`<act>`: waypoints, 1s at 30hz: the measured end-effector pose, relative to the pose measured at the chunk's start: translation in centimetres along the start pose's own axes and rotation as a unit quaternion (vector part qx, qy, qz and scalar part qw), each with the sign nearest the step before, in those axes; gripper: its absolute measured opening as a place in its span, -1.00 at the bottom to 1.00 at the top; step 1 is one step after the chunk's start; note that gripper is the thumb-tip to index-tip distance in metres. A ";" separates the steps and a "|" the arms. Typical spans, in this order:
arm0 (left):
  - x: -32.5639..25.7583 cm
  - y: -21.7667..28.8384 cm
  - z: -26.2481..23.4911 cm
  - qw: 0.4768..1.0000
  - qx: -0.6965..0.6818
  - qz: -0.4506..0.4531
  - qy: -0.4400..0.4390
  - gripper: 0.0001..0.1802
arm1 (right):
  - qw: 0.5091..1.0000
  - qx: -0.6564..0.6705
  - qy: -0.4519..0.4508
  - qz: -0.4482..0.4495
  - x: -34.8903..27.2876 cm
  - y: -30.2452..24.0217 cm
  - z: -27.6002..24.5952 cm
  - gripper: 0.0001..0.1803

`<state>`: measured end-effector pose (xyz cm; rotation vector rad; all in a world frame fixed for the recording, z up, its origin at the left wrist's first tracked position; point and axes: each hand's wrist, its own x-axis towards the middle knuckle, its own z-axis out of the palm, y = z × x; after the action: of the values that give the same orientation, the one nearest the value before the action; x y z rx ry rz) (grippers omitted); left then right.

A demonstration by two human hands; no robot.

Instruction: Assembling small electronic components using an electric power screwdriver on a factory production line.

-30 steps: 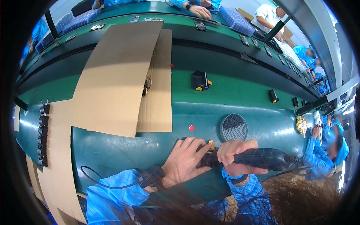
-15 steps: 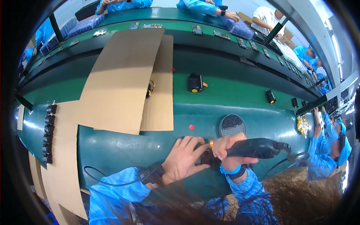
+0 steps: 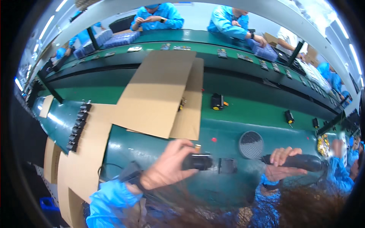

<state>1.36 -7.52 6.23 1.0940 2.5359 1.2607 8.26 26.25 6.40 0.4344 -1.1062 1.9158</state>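
L hand pinching blk part, R hand round blk tool, nr the dish

Ref = round grey dish [image 3: 251, 150], dark bits inside. Green counter [image 3: 133, 150] runs under & all round it. Big cardboard sheet [image 3: 156, 91] is up & left of dish, propped at a slant over another sheet.

Arms: L forearm, blue sleeve, comes in low, well left of dish, angled up & rightward; dark band at wrist. R forearm, also blue sleeve, rises steeply from below dish, a bit to its right, w/ wristband.

L hand [image 3: 167, 165], below-left of dish: turned on its side, thumb on near side, fingers bent over far side, gap filled by the part. R hand [image 3: 280, 157], below-right of dish: fingers wrapped over far side of tool, one digit stretched along near side pointing right; fingers closed on it.

Blk tool [image 3: 308, 162] lies abt level, right & below dish; front end points left, apart from the part. Blk part [image 3: 199, 161] sits left & below dish, held btwn L thumb & fingers, round end facing right; small orange tab [image 3: 197, 148] on far side. Dark square block [image 3: 228, 166] on counter just below-left of dish, btwn both hands, not touched. Red dot [image 3: 214, 140] left of dish.
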 end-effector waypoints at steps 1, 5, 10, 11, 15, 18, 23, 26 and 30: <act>-1.1 0.8 -2.3 0.996 0.087 -0.018 0.014 -0.44 | 1.000 -0.013 0.006 -0.004 0.0 -0.2 -0.6 -0.17; -4.6 0.5 -3.8 0.957 0.288 -0.024 0.000 -0.39 | 0.996 0.037 -0.035 0.067 -0.1 -0.8 -2.8 -0.22; -7.4 -0.9 -0.7 0.950 0.291 -0.011 -0.109 -0.48 | 0.990 0.085 -0.065 0.090 -0.3 0.0 -3.6 -0.24; -7.8 -1.1 -0.8 0.960 0.261 -0.004 -0.105 -0.48 | 0.995 0.060 -0.006 0.082 -0.7 0.3 -3.7 -0.24; -9.9 -1.9 -5.2 0.982 0.172 -0.072 -0.026 -0.33 | 0.994 0.068 -0.022 0.078 -0.8 0.5 -5.2 -0.30; -14.5 -3.7 -12.3 0.954 0.168 -0.174 0.179 -0.12 | 0.995 0.046 -0.024 0.085 -0.9 -0.5 -5.2 -0.30; -31.6 -12.1 -22.3 0.788 0.238 -0.434 0.365 0.11 | 0.994 0.049 0.025 0.092 -0.4 -0.5 -4.4 -0.13; -36.1 -15.3 -23.6 0.733 0.250 -0.515 0.367 0.11 | 0.994 0.060 0.020 0.094 -0.3 -0.6 -4.2 -0.13; -35.2 -16.2 -23.5 0.759 0.207 -0.491 0.374 0.08 | 0.994 0.046 0.026 0.092 -0.5 -0.9 -4.6 -0.13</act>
<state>9.14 -52.00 2.29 -0.9719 3.1702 0.8693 9.78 30.03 4.04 0.3403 -1.0578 2.1335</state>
